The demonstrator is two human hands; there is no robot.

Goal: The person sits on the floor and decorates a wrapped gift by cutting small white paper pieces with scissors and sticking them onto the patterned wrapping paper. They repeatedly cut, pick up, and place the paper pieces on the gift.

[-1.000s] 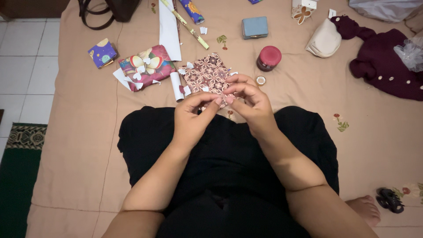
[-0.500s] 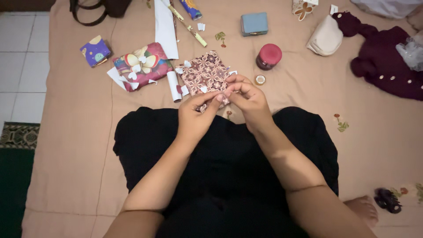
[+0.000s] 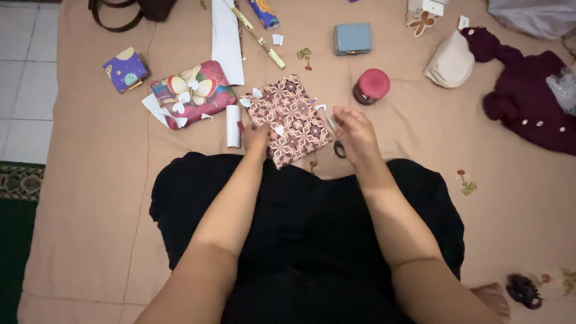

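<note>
At frame centre the patterned wrapped parcel lies on the bed; the left hand presses its edge, grip released. Right hand hovers loosely beside it. It looks light, with crisp, tearable paper; best held by its edges.

Setting: a home, most likely a bedroom or living room. Work is done seated on a tan mattress laid on the white tiled floor, with a patterned rug beside it. Household items are scattered: maroon garment, blue wallet, handbag, gift-wrapped parcels.
</note>
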